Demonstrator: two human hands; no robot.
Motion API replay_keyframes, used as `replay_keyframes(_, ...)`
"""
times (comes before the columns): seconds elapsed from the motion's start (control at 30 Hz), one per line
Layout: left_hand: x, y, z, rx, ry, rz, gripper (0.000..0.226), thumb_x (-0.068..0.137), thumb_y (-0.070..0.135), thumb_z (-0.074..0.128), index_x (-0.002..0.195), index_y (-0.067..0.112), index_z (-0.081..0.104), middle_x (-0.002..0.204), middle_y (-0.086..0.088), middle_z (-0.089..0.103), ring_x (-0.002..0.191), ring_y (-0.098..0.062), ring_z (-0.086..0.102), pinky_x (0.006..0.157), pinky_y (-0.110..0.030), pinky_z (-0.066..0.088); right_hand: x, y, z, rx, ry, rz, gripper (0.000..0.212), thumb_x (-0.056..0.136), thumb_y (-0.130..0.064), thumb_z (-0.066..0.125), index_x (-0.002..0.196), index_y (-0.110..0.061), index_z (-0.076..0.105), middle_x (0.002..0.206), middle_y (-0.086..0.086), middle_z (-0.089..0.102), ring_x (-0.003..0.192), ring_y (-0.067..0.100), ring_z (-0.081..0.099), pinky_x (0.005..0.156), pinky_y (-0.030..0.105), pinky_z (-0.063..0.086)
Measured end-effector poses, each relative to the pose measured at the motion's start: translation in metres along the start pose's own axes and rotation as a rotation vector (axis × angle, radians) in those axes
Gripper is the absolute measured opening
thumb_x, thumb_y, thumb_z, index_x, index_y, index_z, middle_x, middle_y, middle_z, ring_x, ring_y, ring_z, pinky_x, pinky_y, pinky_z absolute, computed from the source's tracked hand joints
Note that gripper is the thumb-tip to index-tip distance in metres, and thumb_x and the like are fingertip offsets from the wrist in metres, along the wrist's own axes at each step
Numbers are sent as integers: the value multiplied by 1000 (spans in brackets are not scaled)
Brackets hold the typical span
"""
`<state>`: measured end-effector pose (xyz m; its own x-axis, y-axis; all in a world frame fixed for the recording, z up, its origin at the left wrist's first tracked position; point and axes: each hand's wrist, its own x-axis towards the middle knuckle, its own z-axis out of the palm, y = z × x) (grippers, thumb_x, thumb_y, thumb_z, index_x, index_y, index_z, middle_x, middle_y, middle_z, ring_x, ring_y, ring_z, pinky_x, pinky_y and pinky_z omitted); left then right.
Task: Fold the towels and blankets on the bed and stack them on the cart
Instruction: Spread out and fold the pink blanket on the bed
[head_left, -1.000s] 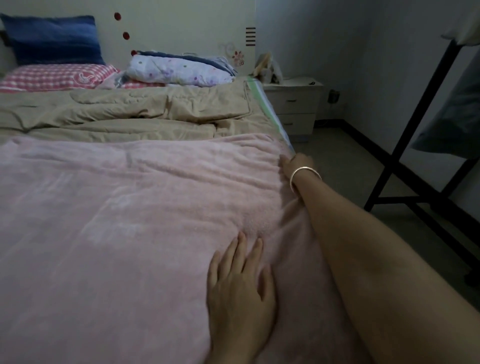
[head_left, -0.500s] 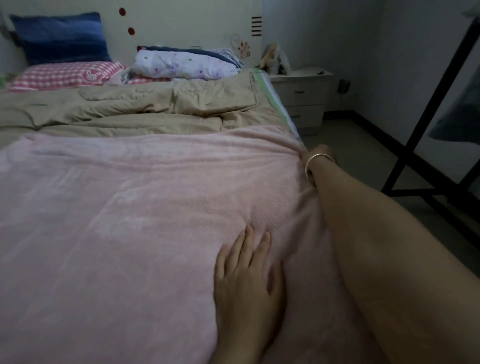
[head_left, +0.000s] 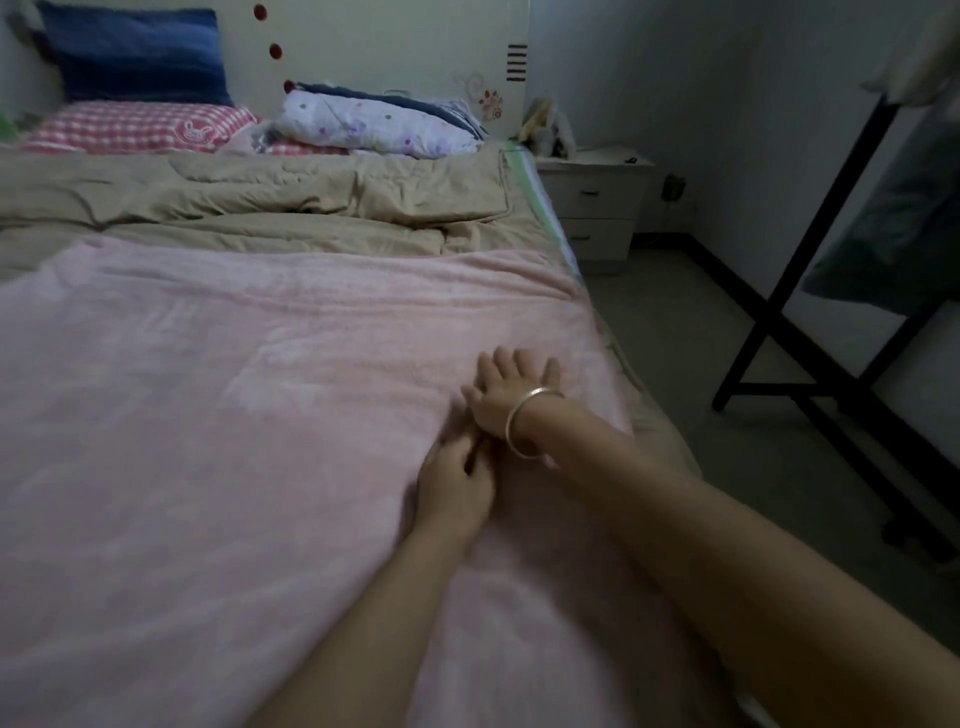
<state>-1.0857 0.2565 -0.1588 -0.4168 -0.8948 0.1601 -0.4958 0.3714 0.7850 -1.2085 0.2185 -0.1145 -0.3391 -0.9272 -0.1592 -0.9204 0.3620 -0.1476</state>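
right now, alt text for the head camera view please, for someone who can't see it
A person's right hand, wearing a silver bangle, presses flat on a fluffy pink blanket spread over a bed, the left hand just beside it. Beyond lie a rumpled tan quilt and pillows; a white nightstand stands to the right.
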Motion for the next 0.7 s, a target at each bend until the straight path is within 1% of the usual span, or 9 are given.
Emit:
replay_keyframes(0.07,-7,4,-18,-151,147,-167,33,94,28,44,104,17,74,109,-6,72,106,-24,64,83,-29,46,-28,10,16,-77,-5,1,68,98,-53,18,154,-19,-1,160,3,-12,146,25,-15,112,59,-12)
replay_keyframes(0.13,-29,8,-43,-45,313,-167,31,91,23,44,92,17,74,94,-5,74,93,-28,66,73,-32,49,-48,15,20,-117,20,18,69,97,-56,16,153,-21,-2,160,3,-12,146,25,-15,112,59,-12)
replay_keyframes(0.27,-69,4,-87,19,375,-155,24,91,9,50,94,18,72,94,-4,72,88,-25,64,67,-26,43,-79,-21,12,-35,-45,90,73,95,-62,18,153,-24,-2,160,5,-13,146,30,-15,110,65,-9)
replay_keyframes(0.37,-102,-11,-133,-17,361,-97,26,89,2,52,101,18,69,101,1,70,89,-13,62,74,-20,44,-123,-74,18,31,-48,-62,72,94,-63,20,153,-28,-1,160,1,-15,146,27,-16,109,65,-9)
replay_keyframes(0.43,-127,-35,-170,56,305,-59,30,89,4,53,111,19,65,114,1,66,102,-14,62,88,-27,49,-158,-102,35,15,-61,-191,71,94,-64,19,153,-30,-1,160,-2,-13,147,25,-14,109,65,-10)
replay_keyframes(0.5,-159,-71,-213,267,191,-21,39,93,18,51,132,20,54,139,2,53,124,-15,53,105,-31,41,-181,-117,52,-45,-79,-237,71,94,-65,15,153,-30,-3,160,-1,-13,147,25,-13,108,66,-12)
replay_keyframes(0.6,-197,-112,-251,684,-68,-25,73,89,62,10,152,29,24,160,10,11,147,-7,12,119,-27,6,-189,-128,56,-74,-72,-132,72,94,-64,15,153,-27,-4,160,3,-12,147,29,-13,109,65,-11)
replay_keyframes(0.67,-216,-123,-260,793,-91,-8,92,77,73,-17,153,33,15,159,13,1,146,-3,-3,117,-27,-8,-194,-154,50,-16,-57,-120,72,94,-64,17,153,-27,-2,161,4,-10,147,29,-11,111,63,-9)
replay_keyframes(0.7,-223,-122,-260,798,-76,-4,93,76,73,-18,153,31,15,159,10,3,146,-4,-3,117,-28,-9,-198,-172,49,8,-31,-162,71,94,-63,17,153,-28,-1,161,3,-10,147,28,-11,112,61,-9)
